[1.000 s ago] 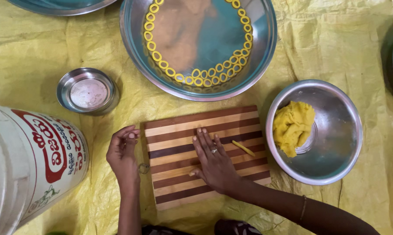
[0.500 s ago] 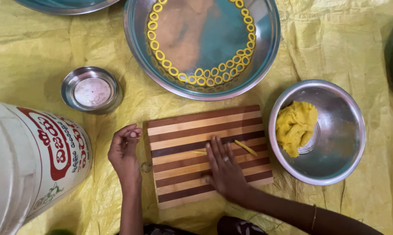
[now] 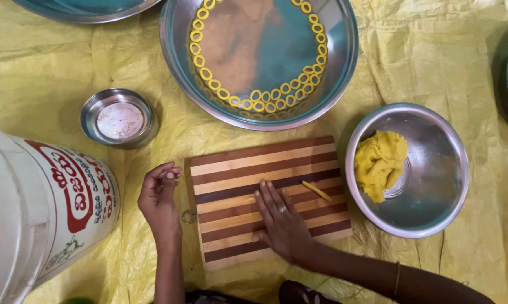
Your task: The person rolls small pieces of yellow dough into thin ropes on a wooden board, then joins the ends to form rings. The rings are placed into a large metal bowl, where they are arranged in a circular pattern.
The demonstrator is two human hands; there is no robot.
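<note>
Down on the yellow sheet, our right hand lies flat on the striped wooden board, fingers stretched out and together, palm pressing down; whether any dough sits under it we cannot tell. A thin strip of yellow dough rests on the board just beside our fingertips, not touching them. Our left hand hovers off the board's left edge, its fingers curled in with the tips pinched together, though what they pinch is too small to make out. To the right of the board stands a steel bowl holding a lump of yellow dough. Above the board sits a wide steel plate with small dough rings lined along its rim. A small steel cup and a white bucket stand at our left.
</note>
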